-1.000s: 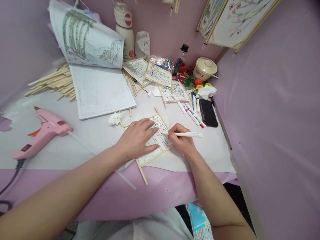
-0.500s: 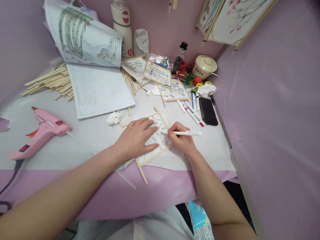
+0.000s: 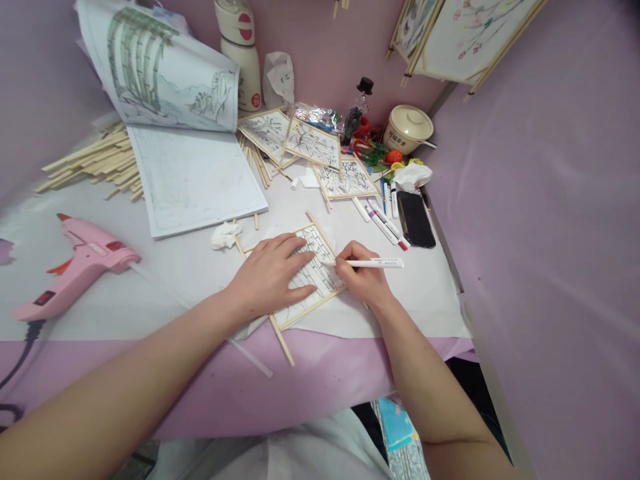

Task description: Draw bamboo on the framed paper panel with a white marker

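Pale wooden sticks edge the framed drawing (image 3: 319, 275), a sheet of white paper covered in fine black lines, which lies at a slant on the table near its front, right between the two hands. Over the last second little has changed: the view has swung slightly, so the book (image 3: 200, 180) and the glue gun (image 3: 80, 261) sit a touch further left, while both hands keep their places on the drawing. That steadiness suggests close, careful line work; whether any stroke has been added is too small to tell. The left hand (image 3: 273, 273) is spread flat, thumb apart from the fingers, gripping nothing and resting on the paper and its left side. The right hand (image 3: 363, 273) is closed in a writing grip around a white pen (image 3: 380, 263), its tip at the paper near the right-hand stick. As for edges, the nearest stick end pokes past the white sheet (image 3: 415, 300) onto the pink cloth (image 3: 310, 380), so a bump from the body could probably turn the frame. A clear glue stick (image 3: 257, 362) passes under or behind the left forearm, limiting that side. Crumpled tissue (image 3: 226, 236) sits just beside the frame's upper left corner. Markers (image 3: 387, 227) and a phone (image 3: 417, 220) lie beyond the right hand, and the widest stretch of white sheet runs from the right wrist toward the wall (image 3: 540, 220).
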Motion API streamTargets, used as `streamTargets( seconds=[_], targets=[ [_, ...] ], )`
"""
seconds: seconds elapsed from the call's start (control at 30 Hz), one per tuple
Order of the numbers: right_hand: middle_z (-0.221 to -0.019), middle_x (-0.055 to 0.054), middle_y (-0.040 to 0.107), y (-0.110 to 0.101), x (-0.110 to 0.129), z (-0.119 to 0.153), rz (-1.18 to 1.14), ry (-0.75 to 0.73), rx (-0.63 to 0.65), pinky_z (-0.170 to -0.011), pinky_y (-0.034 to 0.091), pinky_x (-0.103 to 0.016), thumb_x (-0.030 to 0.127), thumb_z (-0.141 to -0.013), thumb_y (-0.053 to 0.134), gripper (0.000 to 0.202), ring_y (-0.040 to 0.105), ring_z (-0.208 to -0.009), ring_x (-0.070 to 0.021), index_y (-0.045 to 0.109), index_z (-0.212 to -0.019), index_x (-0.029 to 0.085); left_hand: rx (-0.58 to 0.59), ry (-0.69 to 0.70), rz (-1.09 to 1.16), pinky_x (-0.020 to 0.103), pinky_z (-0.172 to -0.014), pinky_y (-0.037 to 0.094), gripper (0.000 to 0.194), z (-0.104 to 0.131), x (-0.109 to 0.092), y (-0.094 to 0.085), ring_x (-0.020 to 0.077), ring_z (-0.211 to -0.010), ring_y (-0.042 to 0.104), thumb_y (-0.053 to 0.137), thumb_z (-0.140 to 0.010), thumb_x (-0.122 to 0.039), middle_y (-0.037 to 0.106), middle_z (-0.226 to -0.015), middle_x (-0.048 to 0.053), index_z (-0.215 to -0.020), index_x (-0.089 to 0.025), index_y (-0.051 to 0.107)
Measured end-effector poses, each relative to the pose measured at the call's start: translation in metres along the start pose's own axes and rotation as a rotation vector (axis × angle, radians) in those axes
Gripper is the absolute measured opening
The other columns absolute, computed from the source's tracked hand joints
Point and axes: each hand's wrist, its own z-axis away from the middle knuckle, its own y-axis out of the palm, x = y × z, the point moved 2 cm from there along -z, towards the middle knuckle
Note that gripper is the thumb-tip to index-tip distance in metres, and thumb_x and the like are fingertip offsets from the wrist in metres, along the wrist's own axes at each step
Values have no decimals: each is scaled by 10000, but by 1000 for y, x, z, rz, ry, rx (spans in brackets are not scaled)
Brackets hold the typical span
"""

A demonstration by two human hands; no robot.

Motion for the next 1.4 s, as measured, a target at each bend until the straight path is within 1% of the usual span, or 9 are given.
streamTargets(
  seconds=[0.3, 0.43, 0.6, 0.73, 0.87, 0.97, 1.1, 1.23, 1.4],
  targets=[
    [-556, 58, 498, -6, -2, 1, -45, -1, -142, -523, 374, -249, 171, -770, 527, 136, 456, -530, -117, 483, -653, 223, 0, -2, 5, 515, -1025, 408, 524, 1, 0, 1, 336, -1310, 437, 611, -834, -508, 537, -1365, 122, -1262, -206, 602],
    [-790, 4, 637, -11, 1, 1, -11, -70, -180, -680, 456, -289, 282, -879, 523, 98, 579, -713, -155, 597, -917, 229, 0, -18, 1, 519, -1037, 404, 529, 2, -1, 2, 347, -1317, 429, 603, -845, -495, 522, -1378, 140, -1274, -186, 597],
    [-894, -16, 639, -15, 3, 5, 266, -84, 56, -737, 430, -307, 277, -864, 576, 107, 572, -819, -186, 602, -961, 241, -36, -45, -4, 522, -1018, 419, 528, 2, -2, 2, 351, -1301, 452, 616, -836, -488, 547, -1353, 151, -1263, -178, 607],
    [-856, -7, 621, -23, 4, 1, 353, -100, 151, -704, 396, -288, 184, -864, 508, 118, 542, -793, -176, 572, -947, 238, -122, -27, 49, 470, -944, 470, 418, 3, -6, -6, 306, -1167, 580, 611, -846, -426, 629, -1258, 139, -1166, -161, 653],
    [-800, -4, 588, -30, 3, -21, 434, -181, 227, -688, 376, -280, 130, -828, 487, 183, 520, -753, -172, 590, -936, 235, -215, 67, 84, 419, -888, 475, 294, 3, -11, -16, 255, -1052, 644, 541, -906, -359, 698, -1135, 109, -1067, -157, 681],
    [-806, -3, 599, -26, 5, -41, 398, -268, 296, -699, 395, -284, 134, -814, 507, 188, 537, -751, -169, 622, -917, 242, -152, 146, 66, 447, -962, 428, 268, 3, -13, -16, 270, -1159, 593, 520, -924, -349, 681, -1195, 94, -1055, -187, 689],
    [-1028, -35, 665, -22, 18, -50, 187, -313, 118, -843, 448, -332, 291, -877, 555, 178, 590, -959, -202, 645, -1028, 258, 15, 133, 29, 509, -1069, 344, 368, 5, -10, -4, 317, -1350, 425, 537, -924, -419, 557, -1393, 105, -1215, -217, 636],
    [-884, -34, 663, -26, 21, -28, -110, -118, -171, -732, 490, -306, 415, -952, 436, 320, 611, -779, -162, 643, -1122, 242, 77, 68, 17, 540, -1102, 307, 502, 6, -7, 3, 343, -1409, 327, 538, -913, -499, 430, -1496, 141, -1334, -225, 559],
    [-652, -8, 623, -13, 4, -9, -243, 122, -143, -587, 464, -263, 421, -878, 559, 277, 593, -626, -145, 702, -822, 190, 103, 21, 39, 558, -1103, 306, 566, 6, -8, 3, 357, -1394, 328, 553, -886, -547, 409, -1505, 133, -1374, -263, 526]
  ],
)
